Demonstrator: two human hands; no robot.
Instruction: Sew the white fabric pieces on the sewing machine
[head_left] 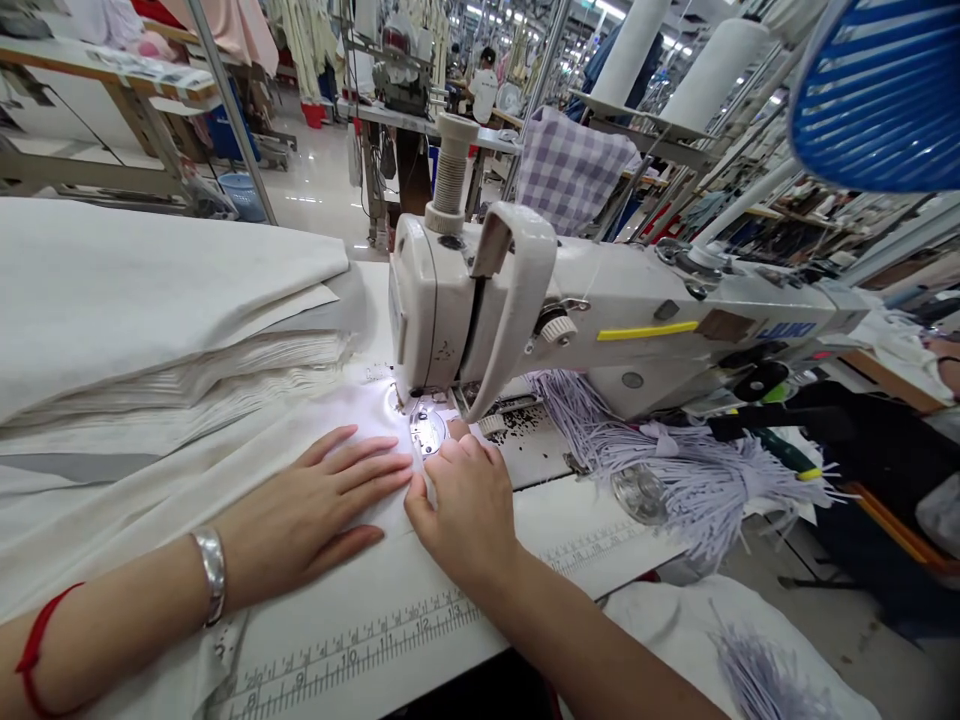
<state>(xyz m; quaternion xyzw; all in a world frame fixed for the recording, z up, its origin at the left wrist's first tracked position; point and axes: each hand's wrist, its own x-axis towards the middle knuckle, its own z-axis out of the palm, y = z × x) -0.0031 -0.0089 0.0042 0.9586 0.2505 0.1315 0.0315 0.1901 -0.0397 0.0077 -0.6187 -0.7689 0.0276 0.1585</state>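
My left hand (pixel 322 500) lies flat on a white fabric panel (pixel 352 420), fingers spread, with a silver bangle (pixel 211 575) and a red string (pixel 37 640) on that wrist. My right hand (pixel 465 500) pinches the fabric's edge just in front of the needle plate (pixel 427 428) of a white JUKI sewing machine (pixel 600 310). The presser foot and needle sit in bright light, partly hidden by the machine head. A thick stack of folded white fabric (pixel 150 300) rises to the left of my left hand.
A bundle of lilac cords (pixel 697 470) lies right of the machine. A tape-measure scale (pixel 360 650) runs along the table's front edge. A thread cone (pixel 450 170), checked cloth (pixel 570 170) and a blue lamp shade (pixel 877 90) stand higher up. A co-worker (pixel 484 90) sits at a far machine.
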